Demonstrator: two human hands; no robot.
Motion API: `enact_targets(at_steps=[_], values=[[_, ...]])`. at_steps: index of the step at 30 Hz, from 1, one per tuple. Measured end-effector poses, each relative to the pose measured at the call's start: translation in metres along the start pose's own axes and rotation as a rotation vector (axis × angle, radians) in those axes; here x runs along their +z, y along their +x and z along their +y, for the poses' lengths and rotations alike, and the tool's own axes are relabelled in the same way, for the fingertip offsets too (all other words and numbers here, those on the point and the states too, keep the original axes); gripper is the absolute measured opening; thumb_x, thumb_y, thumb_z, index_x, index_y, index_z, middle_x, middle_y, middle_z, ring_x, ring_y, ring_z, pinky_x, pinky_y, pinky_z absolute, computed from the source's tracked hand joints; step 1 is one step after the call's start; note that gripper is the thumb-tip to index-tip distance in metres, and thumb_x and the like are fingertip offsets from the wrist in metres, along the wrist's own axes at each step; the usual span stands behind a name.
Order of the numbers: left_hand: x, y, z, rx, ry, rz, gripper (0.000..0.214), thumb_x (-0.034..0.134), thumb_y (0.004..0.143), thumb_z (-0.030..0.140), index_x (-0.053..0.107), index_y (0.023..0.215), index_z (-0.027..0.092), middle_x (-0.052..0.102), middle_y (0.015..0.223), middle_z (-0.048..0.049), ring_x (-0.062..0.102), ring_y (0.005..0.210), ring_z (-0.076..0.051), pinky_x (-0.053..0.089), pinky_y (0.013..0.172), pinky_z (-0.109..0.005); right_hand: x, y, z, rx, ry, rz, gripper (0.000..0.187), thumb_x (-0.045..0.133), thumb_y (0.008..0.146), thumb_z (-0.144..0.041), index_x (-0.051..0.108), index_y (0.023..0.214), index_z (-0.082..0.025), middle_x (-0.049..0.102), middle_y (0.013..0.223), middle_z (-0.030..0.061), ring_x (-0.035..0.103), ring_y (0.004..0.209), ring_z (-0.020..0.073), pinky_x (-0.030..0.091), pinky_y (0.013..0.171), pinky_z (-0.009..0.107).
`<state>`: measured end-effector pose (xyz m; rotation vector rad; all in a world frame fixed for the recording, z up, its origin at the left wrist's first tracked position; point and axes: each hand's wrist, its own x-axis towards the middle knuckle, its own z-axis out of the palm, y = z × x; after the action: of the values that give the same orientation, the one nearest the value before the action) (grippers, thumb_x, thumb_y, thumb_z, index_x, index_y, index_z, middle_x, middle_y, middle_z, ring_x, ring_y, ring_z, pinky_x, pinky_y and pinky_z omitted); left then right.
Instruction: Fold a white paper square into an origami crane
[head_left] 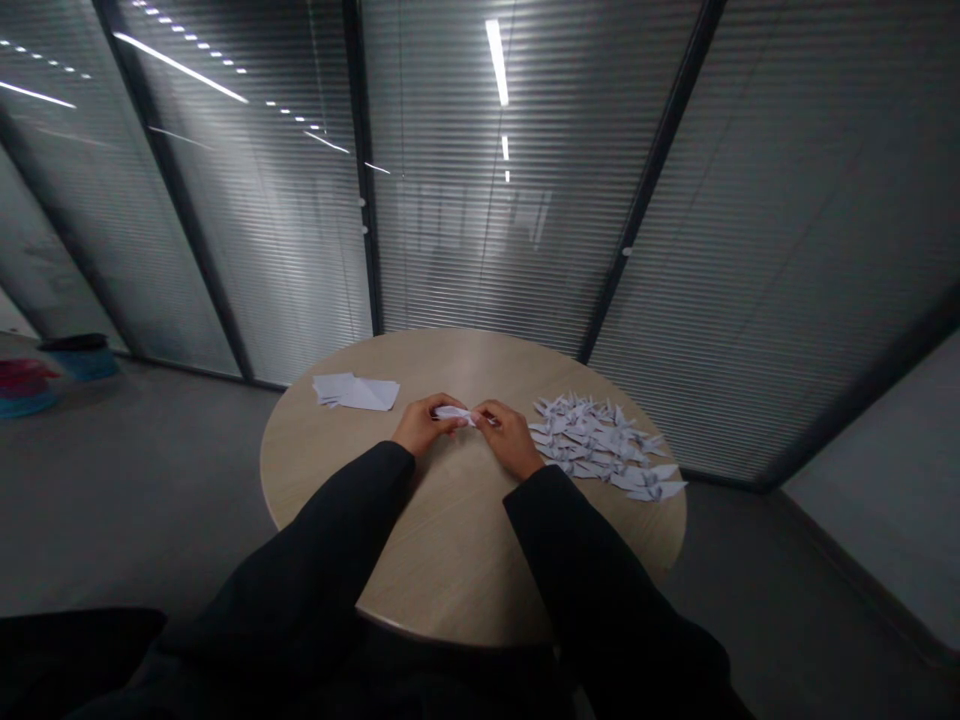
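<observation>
A small piece of white folded paper [456,413] is pinched between both my hands above the middle of a round wooden table [450,560]. My left hand [421,424] grips its left end with closed fingers. My right hand [510,437] grips its right end, fingers closed too. Both arms wear dark sleeves. To the right of my hands lies a spread of several folded white paper cranes [604,447]. A small stack of flat white paper sheets [355,391] lies at the table's far left.
Glass walls with closed blinds and dark frames [360,170] stand behind the table. Grey floor surrounds it. Blue and red round objects [45,375] sit on the floor at the far left.
</observation>
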<state>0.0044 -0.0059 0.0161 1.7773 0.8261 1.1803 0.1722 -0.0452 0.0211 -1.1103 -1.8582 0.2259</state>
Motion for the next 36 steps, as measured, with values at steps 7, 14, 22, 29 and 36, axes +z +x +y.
enact_targets(at_steps=[7,14,22,29,36], values=[[-0.0035,-0.0008,-0.0003,0.012,0.143,0.01,0.027,0.072,0.061,0.033,0.065,0.078,0.013,0.063,0.065,-0.0009,0.057,0.059,-0.012,0.044,0.057,-0.024,0.0038,-0.0006,0.004,-0.029,0.032,-0.01,0.011,0.051,0.084,-0.026,0.06,0.083,-0.019,0.06,0.083,0.0029,0.056,0.078,0.0144,0.042,0.069,0.025],[-0.0023,-0.0003,-0.0031,0.046,0.137,-0.021,0.036,0.072,0.061,0.027,0.061,0.093,0.015,0.061,0.069,0.0011,0.055,0.062,-0.012,0.041,0.06,-0.023,0.0054,-0.0002,0.0074,-0.023,0.027,-0.045,0.008,0.051,0.083,-0.023,0.056,0.078,-0.019,0.059,0.08,0.0019,0.055,0.076,0.0139,0.042,0.07,0.026],[0.0003,0.0009,-0.0018,0.018,0.005,0.0,0.047,0.074,0.059,0.024,0.056,0.102,0.014,0.053,0.062,0.005,0.049,0.054,-0.008,0.036,0.052,-0.02,0.0064,0.0003,0.0056,0.009,0.049,-0.016,0.008,0.047,0.083,-0.024,0.052,0.079,-0.019,0.057,0.082,0.0023,0.054,0.076,0.0137,0.043,0.069,0.026],[-0.0005,0.0035,-0.0004,-0.078,-0.255,0.037,0.051,0.077,0.056,0.023,0.053,0.1,0.015,0.062,0.064,0.0027,0.058,0.058,-0.01,0.047,0.062,-0.026,0.0045,0.0004,0.0016,0.116,0.15,-0.02,0.011,0.05,0.08,-0.028,0.054,0.076,-0.018,0.059,0.077,0.0009,0.055,0.071,0.0126,0.043,0.066,0.024],[-0.0013,0.0063,-0.0051,-0.107,-0.337,0.03,0.042,0.077,0.057,0.018,0.055,0.092,0.013,0.067,0.072,-0.0012,0.063,0.065,-0.013,0.05,0.069,-0.03,0.0058,-0.0012,0.0005,0.143,0.159,-0.033,0.012,0.053,0.078,-0.029,0.057,0.072,-0.018,0.061,0.073,0.0,0.056,0.068,0.0123,0.042,0.064,0.023]])
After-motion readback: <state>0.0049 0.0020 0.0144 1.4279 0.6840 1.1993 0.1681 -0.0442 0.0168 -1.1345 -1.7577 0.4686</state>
